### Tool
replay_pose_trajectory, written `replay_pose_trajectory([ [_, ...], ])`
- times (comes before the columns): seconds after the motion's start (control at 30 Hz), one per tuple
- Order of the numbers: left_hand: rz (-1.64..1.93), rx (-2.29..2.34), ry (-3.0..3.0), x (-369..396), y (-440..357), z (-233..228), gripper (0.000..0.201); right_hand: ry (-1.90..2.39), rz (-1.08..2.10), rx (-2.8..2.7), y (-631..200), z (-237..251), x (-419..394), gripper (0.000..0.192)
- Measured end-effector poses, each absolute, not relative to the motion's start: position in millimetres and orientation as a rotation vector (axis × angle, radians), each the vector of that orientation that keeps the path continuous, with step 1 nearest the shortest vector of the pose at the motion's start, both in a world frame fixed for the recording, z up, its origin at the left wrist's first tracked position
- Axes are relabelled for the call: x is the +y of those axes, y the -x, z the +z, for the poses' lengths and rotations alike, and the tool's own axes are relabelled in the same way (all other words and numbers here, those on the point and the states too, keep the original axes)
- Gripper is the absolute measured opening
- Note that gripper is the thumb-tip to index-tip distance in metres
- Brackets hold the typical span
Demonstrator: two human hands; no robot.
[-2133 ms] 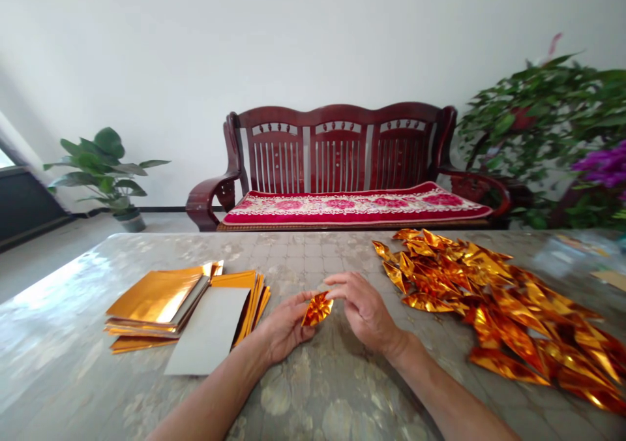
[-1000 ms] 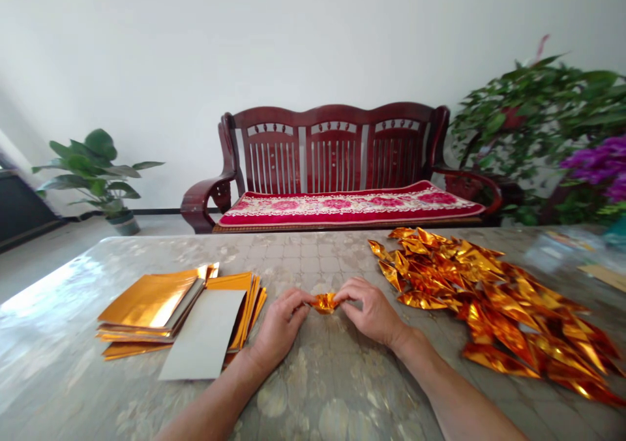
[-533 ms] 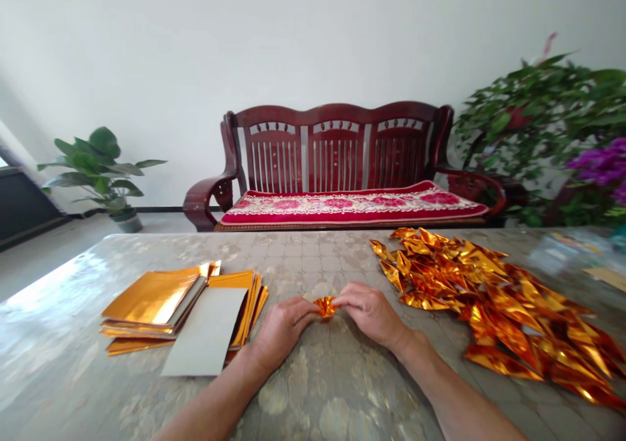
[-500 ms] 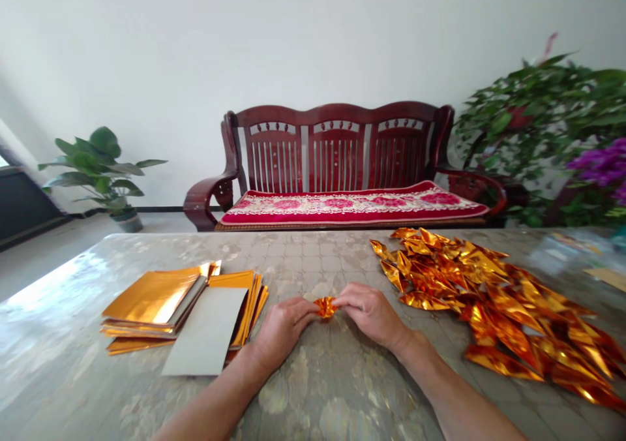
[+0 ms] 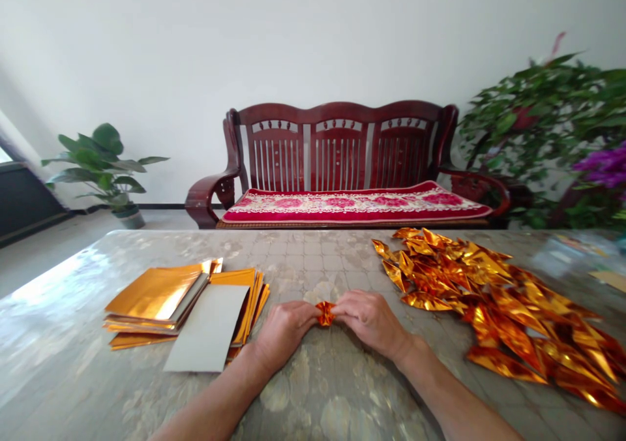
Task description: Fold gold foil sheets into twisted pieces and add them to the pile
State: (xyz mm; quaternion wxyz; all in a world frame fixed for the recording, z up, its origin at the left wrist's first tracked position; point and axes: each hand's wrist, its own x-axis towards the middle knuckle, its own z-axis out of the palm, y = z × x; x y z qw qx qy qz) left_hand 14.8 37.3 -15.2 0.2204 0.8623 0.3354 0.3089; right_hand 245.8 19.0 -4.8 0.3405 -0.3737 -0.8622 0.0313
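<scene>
Between my hands, over the middle of the table, is a small piece of folded gold foil paper (image 5: 325, 314), shiny orange and creased. My left hand (image 5: 286, 327) pinches its left end with thumb and fingers. At the other end, my right hand (image 5: 369, 317) grips it the same way, fingers closed. The ends of the paper are hidden under my fingertips. Left of my hands lies a stack of gold foil sheets (image 5: 151, 294), with a grey-backed sheet (image 5: 210, 327) on top at its right side. Many folded foil pieces (image 5: 489, 297) lie heaped to the right.
A patterned covering lies over the table (image 5: 293, 402). Clear plastic packaging (image 5: 567, 255) sits at the far right. Behind the table stand a dark red wooden bench (image 5: 337, 160) with a floral cushion (image 5: 357, 206), a potted plant (image 5: 105, 167) and leafy plants (image 5: 542, 128).
My right hand has shifted slightly lower and its grip on the folded foil paper has moved a little. The foil looks more bunched together. The whole view has shifted slightly.
</scene>
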Motion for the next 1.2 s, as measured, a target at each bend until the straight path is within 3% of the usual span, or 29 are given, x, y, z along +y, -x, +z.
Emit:
replay_pose_trajectory([
  [0.63,1.008,1.156,-2.045,26.8,-27.9,-11.8,0.014,1.008,0.310,-1.970,-224.8,-14.0,8.4,0.018],
  [1.0,1.041,1.104,-1.964,18.5,-33.9,-9.1,0.014,0.970,0.245,-1.964,-222.6,-8.2,7.6,0.018],
  [1.13,0.969,1.224,-1.884,20.7,-36.4,-6.3,0.026,1.001,0.182,-1.979,-224.0,-8.8,8.9,0.019],
  [1.2,0.859,1.288,-1.920,22.4,-36.5,-4.1,0.018,1.019,0.157,-1.985,-224.7,-10.0,9.3,0.020],
])
